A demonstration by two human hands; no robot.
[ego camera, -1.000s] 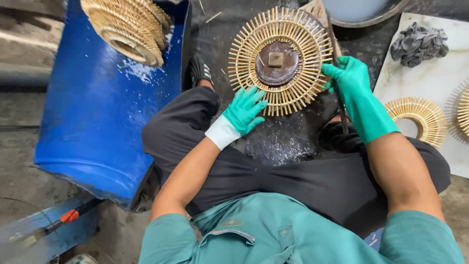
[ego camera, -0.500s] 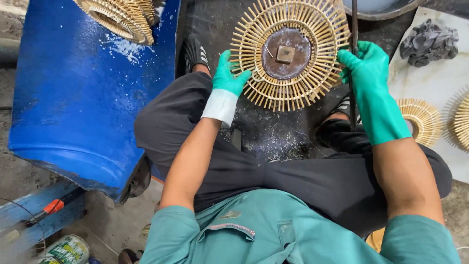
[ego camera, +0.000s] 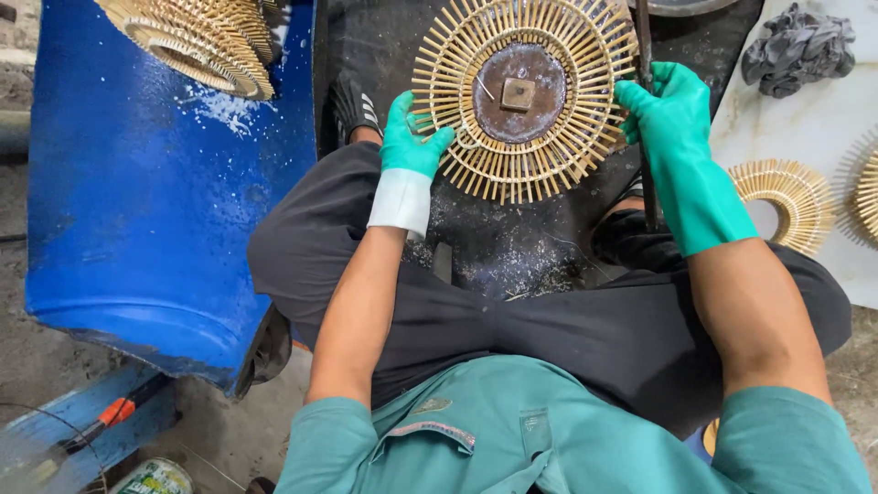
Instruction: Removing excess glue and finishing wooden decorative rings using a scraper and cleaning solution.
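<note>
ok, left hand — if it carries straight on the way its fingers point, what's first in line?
The left hand already touches the round bamboo-stick wheel at its left rim; going on up-right, it would likely meet the rusty centre disc next.

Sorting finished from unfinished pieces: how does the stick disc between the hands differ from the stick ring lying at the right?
The stick disc has a dark round plate with a square block filling its middle; the stick ring has an open middle. The disc looks larger. The left hand and right hand touch the disc's edges; the ring lies untouched on a pale board. Both are pale sticks set radially.
</note>
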